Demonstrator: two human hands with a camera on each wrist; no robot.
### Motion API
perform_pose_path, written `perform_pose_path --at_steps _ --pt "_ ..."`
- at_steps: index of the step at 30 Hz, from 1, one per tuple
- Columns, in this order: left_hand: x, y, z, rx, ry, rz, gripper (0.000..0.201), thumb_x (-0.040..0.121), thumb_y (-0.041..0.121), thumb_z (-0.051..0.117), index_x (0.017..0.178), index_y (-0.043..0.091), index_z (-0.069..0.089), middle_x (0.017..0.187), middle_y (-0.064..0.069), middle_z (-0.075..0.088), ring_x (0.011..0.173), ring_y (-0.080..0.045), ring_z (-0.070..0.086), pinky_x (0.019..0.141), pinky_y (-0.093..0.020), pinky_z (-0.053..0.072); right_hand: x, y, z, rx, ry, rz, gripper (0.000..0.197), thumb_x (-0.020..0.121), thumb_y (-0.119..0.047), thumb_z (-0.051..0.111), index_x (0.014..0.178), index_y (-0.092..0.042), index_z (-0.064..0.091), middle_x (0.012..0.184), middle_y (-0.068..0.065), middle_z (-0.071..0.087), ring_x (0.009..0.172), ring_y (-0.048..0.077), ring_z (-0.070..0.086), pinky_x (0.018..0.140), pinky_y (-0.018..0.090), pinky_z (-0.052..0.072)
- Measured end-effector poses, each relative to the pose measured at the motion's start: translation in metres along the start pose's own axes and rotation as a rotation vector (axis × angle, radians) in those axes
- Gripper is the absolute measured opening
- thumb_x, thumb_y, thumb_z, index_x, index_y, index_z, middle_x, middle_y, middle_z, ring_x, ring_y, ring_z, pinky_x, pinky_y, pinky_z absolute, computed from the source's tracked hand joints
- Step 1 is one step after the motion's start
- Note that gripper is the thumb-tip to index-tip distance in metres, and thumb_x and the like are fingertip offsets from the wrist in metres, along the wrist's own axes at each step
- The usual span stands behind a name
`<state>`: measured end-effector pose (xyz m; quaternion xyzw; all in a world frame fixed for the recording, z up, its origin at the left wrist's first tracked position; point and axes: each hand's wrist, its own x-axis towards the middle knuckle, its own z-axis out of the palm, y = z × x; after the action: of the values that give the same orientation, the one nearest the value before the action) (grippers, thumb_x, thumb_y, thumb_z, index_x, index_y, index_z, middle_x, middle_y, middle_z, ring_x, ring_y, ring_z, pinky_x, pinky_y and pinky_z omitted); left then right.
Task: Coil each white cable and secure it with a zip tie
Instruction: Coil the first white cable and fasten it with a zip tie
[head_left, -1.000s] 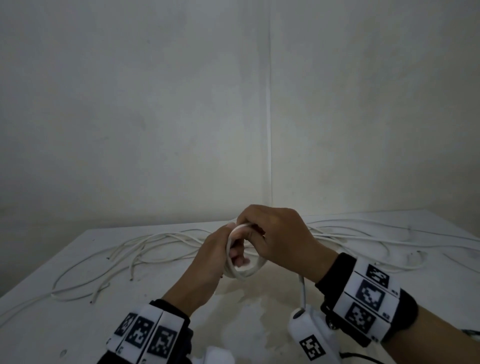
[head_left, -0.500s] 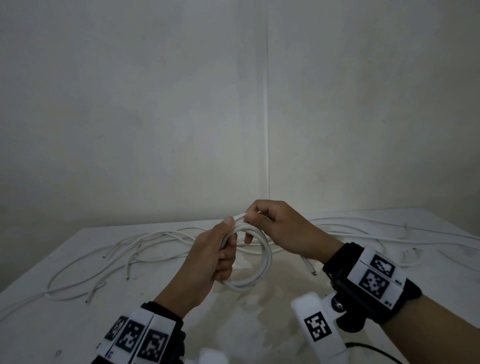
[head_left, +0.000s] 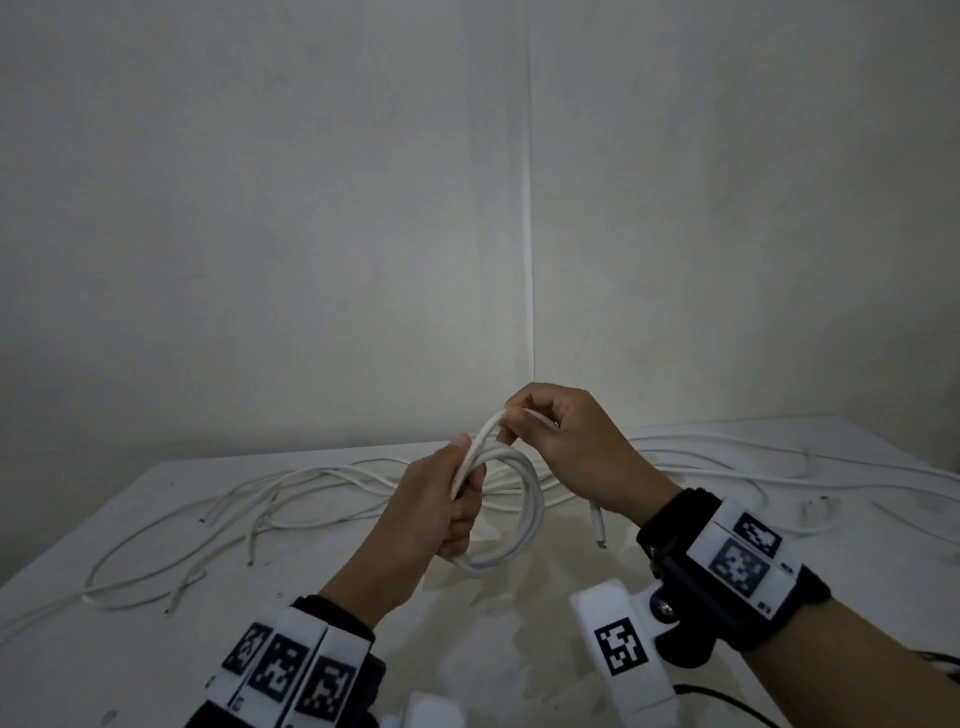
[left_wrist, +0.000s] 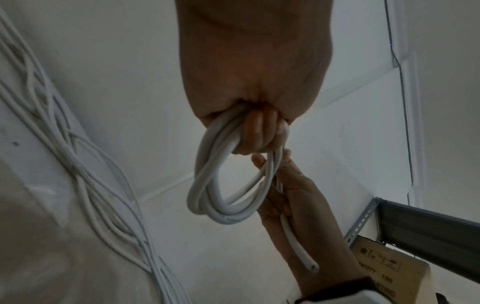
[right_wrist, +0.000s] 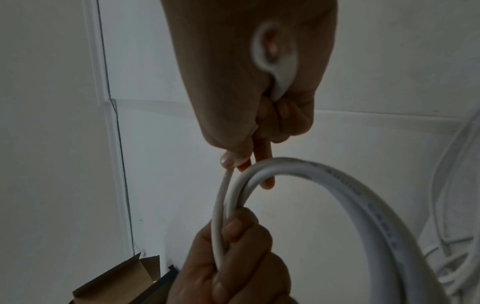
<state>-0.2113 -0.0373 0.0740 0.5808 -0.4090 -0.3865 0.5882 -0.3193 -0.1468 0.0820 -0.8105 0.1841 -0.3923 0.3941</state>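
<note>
Coil (head_left: 511, 514) nearly wound: left hand (head_left: 441, 512) grips its loops, right hand (head_left: 566, 447) pinches the tail. No tie on; other cables (head_left: 291, 493) lie loose on the bench (head_left: 130, 649).

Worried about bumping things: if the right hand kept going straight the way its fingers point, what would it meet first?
The right hand points left, toward the left hand gripping the coiled white cable. It would probably meet that coil's top and the left thumb first; depth is uncertain.

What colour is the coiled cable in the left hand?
White, with faint grey printed lettering along the jacket of the coiled cable; right wrist view shows it best. The left hand grips it.
</note>
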Motion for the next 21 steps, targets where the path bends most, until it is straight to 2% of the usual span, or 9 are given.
perform_pose_path --at_steps 2,5,8,10,12,15,17,19,21 --pt "0.0 -0.001 0.0 -0.044 -0.001 0.015 0.042 0.099 0.028 0.027 0.065 0.011 0.042 0.038 0.006 0.028 0.03 -0.005 0.018 0.034 -0.015 0.018 -0.002 0.0 -0.002 0.025 0.026 -0.019 0.02 0.092 -0.011 0.053 0.075 -0.014 0.062 0.074 -0.002 0.067 0.073 0.005 0.06 0.072 0.015 0.047" --pt "-0.001 -0.001 0.0 -0.033 -0.025 0.026 0.041 0.1 0.029 0.027 0.065 0.011 0.042 0.04 0.006 0.029 0.031 -0.005 0.019 0.034 -0.016 0.019 -0.004 -0.001 -0.004 0.021 0.042 -0.026 0.018 0.092 -0.012 0.053 0.078 -0.009 0.064 0.08 0.003 0.07 0.079 0.01 0.063 0.076 0.018 0.049" --pt "0.0 0.003 0.0 0.022 -0.052 0.013 0.042 0.099 0.031 0.028 0.063 0.013 0.041 0.04 0.007 0.029 0.032 -0.005 0.019 0.035 -0.016 0.019 -0.003 -0.002 -0.006 0.017 0.056 -0.018 0.018 0.092 -0.012 0.053 0.079 -0.008 0.064 0.08 0.003 0.07 0.077 0.007 0.063 0.074 0.013 0.048" --pt "0.001 0.005 -0.002 -0.011 -0.031 0.02 0.043 0.099 0.031 0.028 0.061 0.013 0.039 0.039 0.007 0.028 0.032 -0.005 0.018 0.036 -0.015 0.017 -0.004 -0.005 -0.005 0.032 0.054 -0.022 0.02 0.092 -0.013 0.052 0.075 -0.013 0.062 0.077 0.003 0.069 0.076 0.01 0.063 0.074 0.018 0.05" --pt "0.002 0.005 -0.004 -0.092 0.015 0.048 0.044 0.099 0.031 0.029 0.059 0.014 0.037 0.039 0.008 0.027 0.031 -0.004 0.019 0.035 -0.015 0.016 -0.007 -0.007 -0.001 0.043 0.01 -0.022 0.023 0.094 -0.016 0.05 0.072 -0.02 0.056 0.078 0.004 0.069 0.079 0.021 0.065 0.076 0.03 0.05" --pt "0.001 0.001 -0.004 -0.166 0.077 0.053 0.043 0.099 0.03 0.029 0.059 0.015 0.035 0.039 0.008 0.025 0.031 -0.005 0.019 0.035 -0.016 0.016 -0.013 -0.005 0.007 -0.005 -0.061 -0.027 0.024 0.097 -0.025 0.043 0.074 -0.024 0.051 0.078 -0.004 0.07 0.083 0.027 0.062 0.074 0.036 0.048" --pt "0.001 -0.002 -0.004 -0.171 0.101 0.056 0.043 0.099 0.03 0.03 0.059 0.015 0.035 0.04 0.008 0.025 0.032 -0.005 0.018 0.035 -0.017 0.016 -0.015 -0.002 0.011 -0.035 -0.061 -0.038 0.022 0.098 -0.028 0.039 0.084 -0.025 0.056 0.082 -0.008 0.068 0.085 0.027 0.061 0.077 0.037 0.047" --pt "0.002 -0.004 -0.004 -0.157 0.112 0.07 0.044 0.099 0.032 0.03 0.059 0.016 0.034 0.041 0.008 0.025 0.034 -0.006 0.018 0.036 -0.017 0.018 -0.016 0.001 0.015 -0.028 -0.052 -0.019 0.023 0.098 -0.028 0.038 0.104 -0.025 0.06 0.084 -0.011 0.066 0.09 0.02 0.061 0.083 0.031 0.046" --pt "0.002 -0.006 -0.004 -0.162 0.114 0.079 0.045 0.098 0.036 0.03 0.058 0.016 0.034 0.042 0.007 0.025 0.035 -0.007 0.018 0.036 -0.018 0.018 -0.016 0.003 0.018 -0.063 -0.057 0.004 0.029 0.098 -0.029 0.036 0.117 -0.024 0.057 0.079 -0.015 0.063 0.08 0.012 0.059 0.077 0.024 0.044"
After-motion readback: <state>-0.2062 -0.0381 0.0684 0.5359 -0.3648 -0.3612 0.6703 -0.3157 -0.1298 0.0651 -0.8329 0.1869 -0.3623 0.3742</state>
